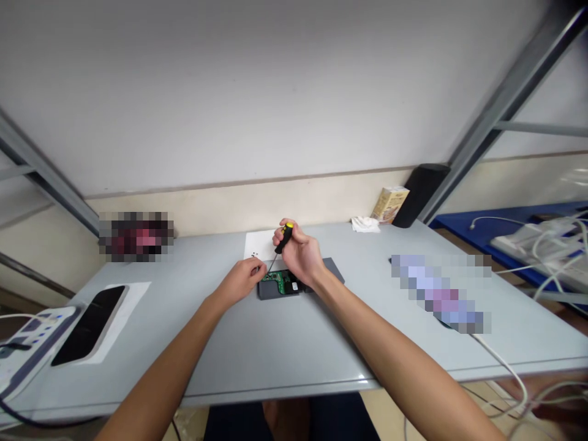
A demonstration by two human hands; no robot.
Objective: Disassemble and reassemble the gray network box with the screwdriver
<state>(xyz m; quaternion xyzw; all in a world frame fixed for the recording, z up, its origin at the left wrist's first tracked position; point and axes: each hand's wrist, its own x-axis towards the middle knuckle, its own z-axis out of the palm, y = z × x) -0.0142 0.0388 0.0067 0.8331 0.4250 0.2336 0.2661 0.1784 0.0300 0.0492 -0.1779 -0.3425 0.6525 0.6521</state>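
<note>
Screwdriver point(285, 236) up at a slant, black and yellow handle on top, shaft running down to the left edge of the green board point(275, 278)! That board sits in the dark device point(269, 291), flat on the table point(275, 349) near its middle. The right hand point(307, 252) has the handle, fingers wrapped firmly round it. Over at the device's left edge, the left hand point(241, 278) is half curled, fingertips close by the shaft; whether they pinch anything, we cannot tell.

Just behind, white paper point(257, 240) carries a scatter of black specks point(254, 254), too small to name. To the right, a grey panel point(334, 269) peeks out from behind the right wrist.

Further out now: at the back right, a crumpled tissue point(365, 225), a yellow box point(390, 204) and a black cylinder point(421, 196), lined up by the wall point(220, 211). Far left, a black slab point(92, 324) lies on another white sheet point(120, 321), with a power strip point(34, 349) beside it.
</note>
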